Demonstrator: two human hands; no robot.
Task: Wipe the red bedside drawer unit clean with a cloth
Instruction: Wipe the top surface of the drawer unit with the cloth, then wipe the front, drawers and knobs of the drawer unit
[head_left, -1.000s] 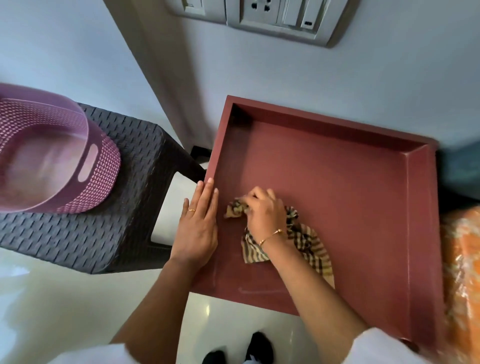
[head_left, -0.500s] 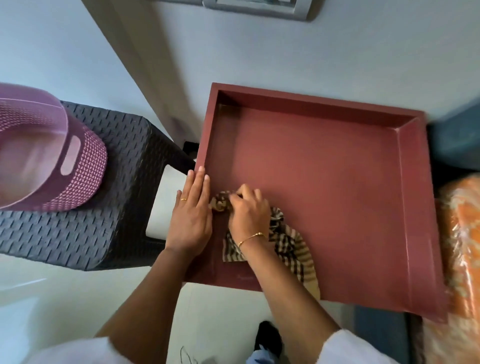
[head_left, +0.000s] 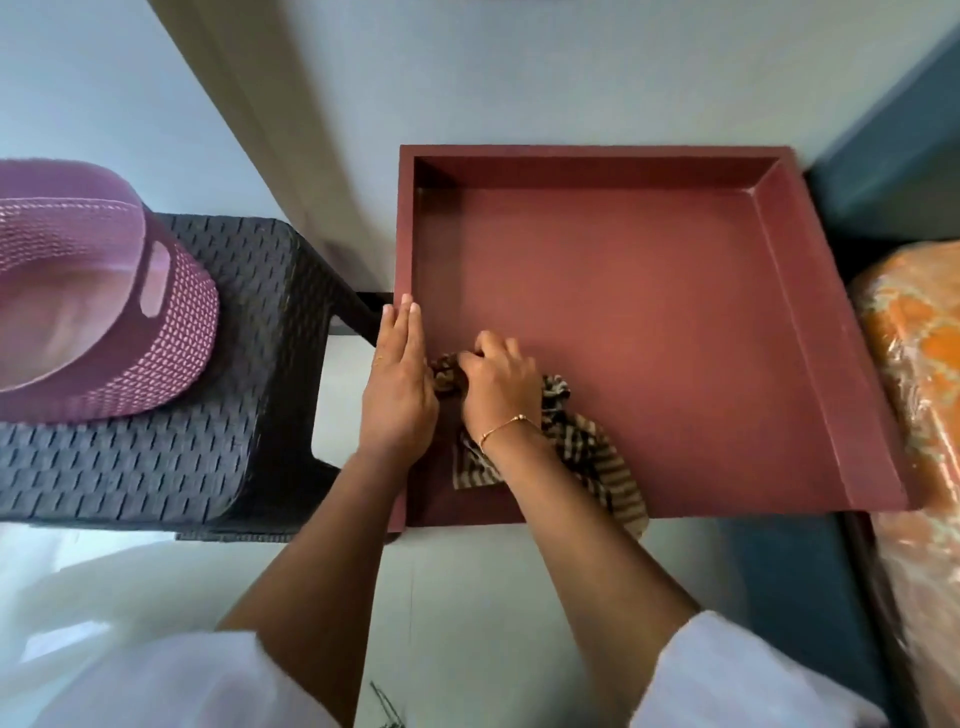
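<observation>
The red bedside drawer unit (head_left: 675, 322) fills the centre, seen from above, its top a shallow tray with raised rims. A brown checked cloth (head_left: 587, 452) lies bunched on its near-left part. My right hand (head_left: 498, 384) is shut on the cloth and presses it against the surface close to the left rim. My left hand (head_left: 397, 389) lies flat, fingers together, along the unit's left rim, touching the cloth's left end. Part of the cloth is hidden under my right hand and wrist.
A dark woven plastic stool (head_left: 197, 395) stands to the left, carrying a purple perforated basket (head_left: 98, 312). The wall (head_left: 571, 73) rises directly behind the unit. An orange patterned bed cover (head_left: 919, 395) lies at the right edge. Pale floor shows below.
My view has tilted down, so the wall sockets have left the frame. Both hands stay at the unit's left side; the right hand with the cloth has edged closer to the left rim.
</observation>
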